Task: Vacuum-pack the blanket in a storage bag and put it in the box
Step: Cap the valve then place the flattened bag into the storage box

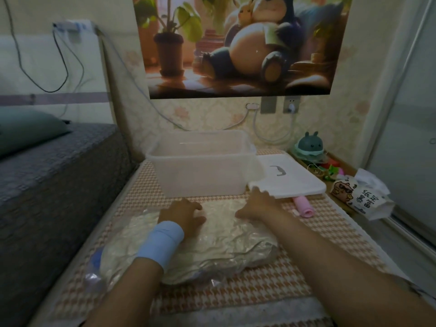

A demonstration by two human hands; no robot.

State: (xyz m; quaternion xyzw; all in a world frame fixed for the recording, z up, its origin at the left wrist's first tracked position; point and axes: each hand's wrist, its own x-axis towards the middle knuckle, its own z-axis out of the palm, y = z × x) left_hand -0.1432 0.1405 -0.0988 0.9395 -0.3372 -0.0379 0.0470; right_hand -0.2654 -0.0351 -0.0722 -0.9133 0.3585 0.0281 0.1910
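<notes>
A clear storage bag (219, 251) with a pale blanket inside lies flattened and wrinkled on the checked mat in front of me. My left hand (184, 214), with a blue wristband, rests palm down on the bag's far part. My right hand (257, 205) lies on the bag's far right corner, fingers spread, its fingertips at the edge of the white lid (290, 178). Behind the bag stands the translucent plastic box (203, 171), open, with nothing visible inside. A blue valve part (96, 260) shows at the bag's near left end.
A pink tube-shaped item (303, 206) lies right of the bag under the lid's edge. A grey bed (52, 175) runs along the left. At the right are a tissue pack (361, 194), small toys (309, 147) and a sliding door. Cables hang from wall sockets behind the box.
</notes>
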